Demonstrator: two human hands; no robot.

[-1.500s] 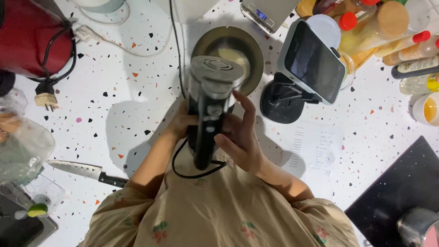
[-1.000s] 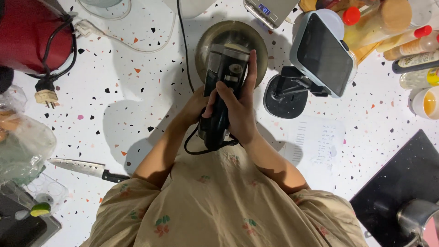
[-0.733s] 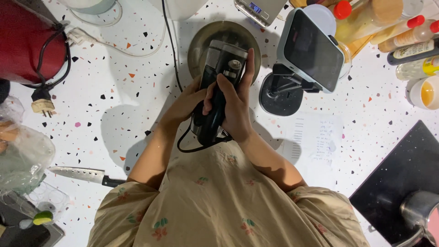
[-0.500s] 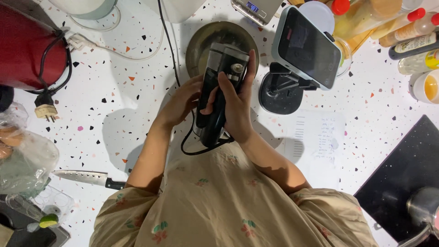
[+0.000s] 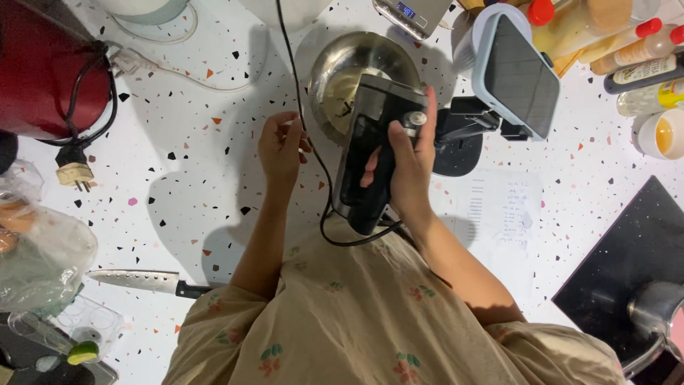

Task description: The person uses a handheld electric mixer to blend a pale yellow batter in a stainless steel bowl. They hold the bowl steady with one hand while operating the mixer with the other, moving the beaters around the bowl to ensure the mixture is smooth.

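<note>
My right hand (image 5: 407, 167) grips a black and grey electric hand mixer (image 5: 370, 153), held over a steel mixing bowl (image 5: 335, 68) that has pale liquid in it. The mixer's black cord (image 5: 313, 142) runs up the counter past my left hand (image 5: 281, 146). That hand has its fingers loosely apart beside the cord and the bowl's left rim; I cannot tell whether it touches the cord.
A phone on a black stand (image 5: 516, 75) sits right of the bowl. Sauce bottles (image 5: 627, 43), a small kitchen scale (image 5: 413, 14) and a cup (image 5: 659, 132) lie beyond. A knife (image 5: 139, 281), a red appliance (image 5: 50, 68), a plug (image 5: 75, 171) and a plastic bag (image 5: 35, 257) are at left. A black stovetop (image 5: 627, 264) is at right.
My left hand has come off the mixer and moved left to the cord. The right hand keeps the mixer over the bowl.
</note>
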